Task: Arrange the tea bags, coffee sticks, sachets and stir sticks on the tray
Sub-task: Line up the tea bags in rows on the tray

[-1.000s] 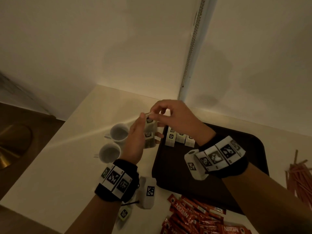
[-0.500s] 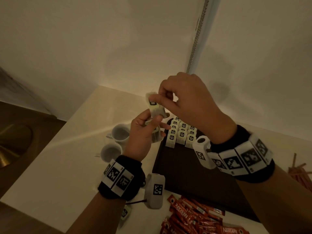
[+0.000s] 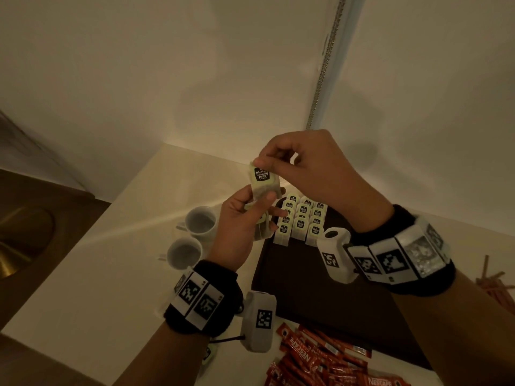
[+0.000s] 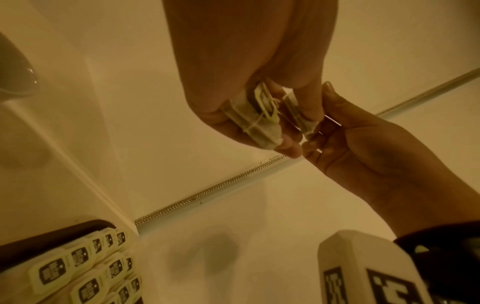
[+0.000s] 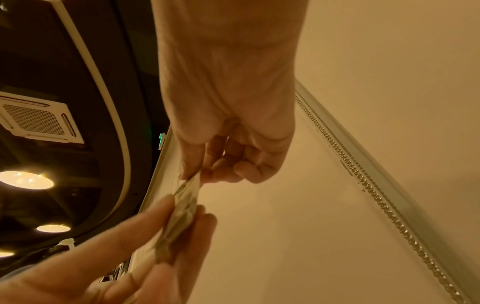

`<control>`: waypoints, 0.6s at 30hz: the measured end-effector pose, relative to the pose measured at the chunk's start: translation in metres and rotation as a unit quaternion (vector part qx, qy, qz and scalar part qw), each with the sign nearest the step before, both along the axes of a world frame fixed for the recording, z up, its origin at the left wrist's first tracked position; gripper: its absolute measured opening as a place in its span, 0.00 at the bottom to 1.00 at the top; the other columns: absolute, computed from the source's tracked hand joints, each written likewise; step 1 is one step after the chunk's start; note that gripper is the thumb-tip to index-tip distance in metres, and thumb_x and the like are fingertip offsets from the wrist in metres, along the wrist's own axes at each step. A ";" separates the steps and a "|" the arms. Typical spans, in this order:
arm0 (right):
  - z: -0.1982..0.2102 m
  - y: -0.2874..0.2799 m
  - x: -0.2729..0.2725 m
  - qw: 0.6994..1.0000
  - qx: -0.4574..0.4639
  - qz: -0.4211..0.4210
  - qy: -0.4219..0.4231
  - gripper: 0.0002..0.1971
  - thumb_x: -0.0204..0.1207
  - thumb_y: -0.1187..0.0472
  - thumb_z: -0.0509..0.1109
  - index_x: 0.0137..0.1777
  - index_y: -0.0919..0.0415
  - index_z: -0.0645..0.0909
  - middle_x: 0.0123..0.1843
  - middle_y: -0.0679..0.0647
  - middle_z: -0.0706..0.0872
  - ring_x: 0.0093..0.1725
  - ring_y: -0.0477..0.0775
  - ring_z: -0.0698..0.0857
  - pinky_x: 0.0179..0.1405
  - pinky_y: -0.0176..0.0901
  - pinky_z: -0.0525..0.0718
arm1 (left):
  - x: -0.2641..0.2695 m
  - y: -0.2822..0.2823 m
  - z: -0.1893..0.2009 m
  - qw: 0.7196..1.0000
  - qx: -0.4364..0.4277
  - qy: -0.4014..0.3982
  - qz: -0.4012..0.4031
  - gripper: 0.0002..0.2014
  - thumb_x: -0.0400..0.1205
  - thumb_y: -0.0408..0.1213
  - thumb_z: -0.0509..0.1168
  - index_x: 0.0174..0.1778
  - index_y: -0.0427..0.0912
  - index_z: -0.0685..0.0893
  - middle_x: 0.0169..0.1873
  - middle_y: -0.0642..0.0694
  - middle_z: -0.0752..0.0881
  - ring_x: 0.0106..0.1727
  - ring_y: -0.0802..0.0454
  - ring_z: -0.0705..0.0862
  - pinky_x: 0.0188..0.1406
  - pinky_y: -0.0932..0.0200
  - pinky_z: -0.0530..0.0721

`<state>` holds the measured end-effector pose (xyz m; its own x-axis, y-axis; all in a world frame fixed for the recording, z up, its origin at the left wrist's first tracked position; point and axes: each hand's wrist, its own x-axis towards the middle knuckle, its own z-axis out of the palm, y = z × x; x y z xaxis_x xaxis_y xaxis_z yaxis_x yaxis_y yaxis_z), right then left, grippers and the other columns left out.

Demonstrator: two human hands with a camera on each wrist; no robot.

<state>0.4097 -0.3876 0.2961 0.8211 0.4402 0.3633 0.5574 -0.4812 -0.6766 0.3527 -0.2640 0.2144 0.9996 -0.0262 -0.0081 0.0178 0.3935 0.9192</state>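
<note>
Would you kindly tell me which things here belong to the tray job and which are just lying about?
Job in hand:
tea bag pinched by the right hand
tea bags in the left hand
tea bag rows
tray
coffee sticks
stir sticks

Lying about:
two cups

Tray front bare; tea bags crowd far corner.

Pale walls are meeting at a corner, upper right, with a beaded metal strip running down it. Cream surface is catching warm light. Round ceiling lights are glowing beside a ceiling vent.
</note>
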 end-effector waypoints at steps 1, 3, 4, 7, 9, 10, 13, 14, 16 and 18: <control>0.000 0.000 0.000 1.000 0.010 -0.004 0.002 0.07 0.74 0.54 0.74 0.42 0.57 0.89 0.32 0.45 0.87 0.33 0.43 0.83 0.31 0.27 0.74 | 0.000 0.000 0.000 1.000 0.002 0.005 0.004 0.09 0.74 0.43 0.67 0.47 0.49 0.87 0.45 0.52 0.90 0.35 0.55 0.87 0.26 0.64 0.80; -0.001 -0.002 0.000 1.000 0.029 -0.005 0.006 0.06 0.72 0.55 0.75 0.42 0.56 0.89 0.33 0.42 0.87 0.33 0.39 0.82 0.33 0.25 0.75 | -0.001 -0.001 -0.002 1.000 0.003 0.012 0.012 0.09 0.73 0.43 0.67 0.47 0.47 0.86 0.44 0.53 0.90 0.35 0.55 0.87 0.26 0.64 0.81; -0.001 -0.003 0.000 0.999 0.036 -0.004 0.012 0.05 0.72 0.55 0.76 0.41 0.56 0.89 0.33 0.42 0.87 0.33 0.39 0.82 0.34 0.25 0.75 | -0.001 -0.001 -0.003 1.000 0.003 0.014 0.014 0.09 0.73 0.43 0.66 0.46 0.46 0.86 0.43 0.53 0.90 0.35 0.56 0.87 0.26 0.64 0.81; -0.005 -0.005 0.000 0.998 0.049 -0.005 0.029 0.05 0.72 0.55 0.75 0.42 0.56 0.89 0.34 0.45 0.88 0.32 0.39 0.81 0.35 0.26 0.76 | -0.002 -0.002 -0.004 1.000 0.007 0.017 0.005 0.07 0.73 0.44 0.66 0.42 0.52 0.89 0.42 0.54 0.90 0.35 0.56 0.87 0.27 0.64 0.81; -0.006 -0.007 -0.001 0.998 0.058 -0.008 0.036 0.05 0.72 0.56 0.75 0.41 0.56 0.89 0.34 0.47 0.88 0.32 0.43 0.82 0.34 0.29 0.78 | -0.002 -0.003 -0.005 1.000 0.010 0.017 0.003 0.07 0.73 0.44 0.67 0.42 0.53 0.89 0.42 0.53 0.90 0.35 0.56 0.87 0.27 0.64 0.81; -0.007 -0.008 -0.001 0.997 0.064 -0.010 0.041 0.04 0.72 0.56 0.75 0.41 0.56 0.88 0.34 0.48 0.88 0.32 0.46 0.83 0.34 0.30 0.79 | -0.002 -0.003 -0.006 1.000 0.011 0.017 0.006 0.08 0.73 0.44 0.67 0.45 0.52 0.88 0.43 0.53 0.90 0.34 0.55 0.87 0.27 0.64 0.81; -0.014 -0.018 0.000 0.993 0.087 -0.028 0.070 0.01 0.73 0.60 0.75 0.42 0.56 0.88 0.34 0.51 0.89 0.29 0.44 0.84 0.29 0.28 0.78 | 0.002 0.003 -0.012 0.999 0.004 0.034 0.030 0.18 0.73 0.50 0.65 0.59 0.52 0.82 0.49 0.50 0.90 0.35 0.51 0.87 0.28 0.60 0.82; -0.021 -0.023 0.002 0.993 0.084 -0.039 0.080 0.02 0.73 0.61 0.75 0.43 0.57 0.88 0.34 0.49 0.88 0.28 0.42 0.84 0.28 0.26 0.78 | 0.003 0.007 -0.014 0.998 -0.005 0.051 0.041 0.20 0.74 0.53 0.63 0.61 0.52 0.81 0.50 0.49 0.90 0.36 0.50 0.87 0.28 0.59 0.82; -0.042 -0.037 0.006 0.992 0.042 -0.061 0.101 0.04 0.75 0.63 0.73 0.47 0.60 0.88 0.35 0.45 0.87 0.29 0.38 0.84 0.29 0.24 0.79 | 0.007 0.015 -0.017 0.993 -0.039 0.096 0.062 0.22 0.77 0.58 0.57 0.61 0.51 0.81 0.48 0.47 0.90 0.33 0.50 0.87 0.27 0.59 0.82; -0.071 -0.051 0.009 0.988 -0.027 -0.075 0.131 0.06 0.76 0.65 0.72 0.50 0.62 0.87 0.37 0.45 0.86 0.31 0.33 0.83 0.33 0.21 0.78 | 0.008 0.025 -0.018 0.989 -0.061 0.113 0.070 0.22 0.84 0.57 0.49 0.60 0.50 0.81 0.45 0.48 0.90 0.31 0.51 0.87 0.27 0.62 0.82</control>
